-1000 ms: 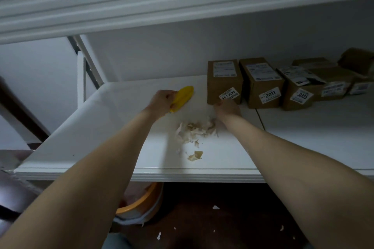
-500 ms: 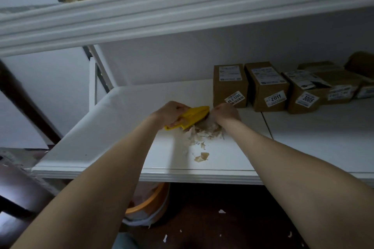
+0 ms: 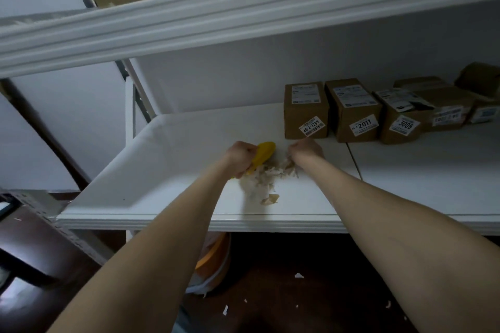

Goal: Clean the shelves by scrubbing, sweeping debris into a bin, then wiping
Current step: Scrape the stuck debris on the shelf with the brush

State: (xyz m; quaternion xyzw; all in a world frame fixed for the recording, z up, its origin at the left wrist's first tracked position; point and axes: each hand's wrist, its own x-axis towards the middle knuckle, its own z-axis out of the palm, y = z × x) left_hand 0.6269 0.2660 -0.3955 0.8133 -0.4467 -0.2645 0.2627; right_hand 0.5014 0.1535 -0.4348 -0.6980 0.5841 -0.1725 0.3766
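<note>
While debris (image 3: 266,178) sits piled on the shelf (image 3: 162,170), sweeping's only half done.
Left hand (image 3: 239,157) grips the brush (image 3: 263,153) at the pile's 10 o'clock; right hand (image 3: 305,151) curls at 2, pinching unclear. The bin (image 3: 213,259) is at 6, wiping not started.

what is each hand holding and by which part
The left hand grips the yellow brush by its near end. The right hand curls at the debris pile; whether it holds any cannot be told.

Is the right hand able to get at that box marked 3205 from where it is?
Probably yes. The right hand is low over the shelf, just in front of the box marked 3205, with nothing between them, though it is busy at the debris.
</note>
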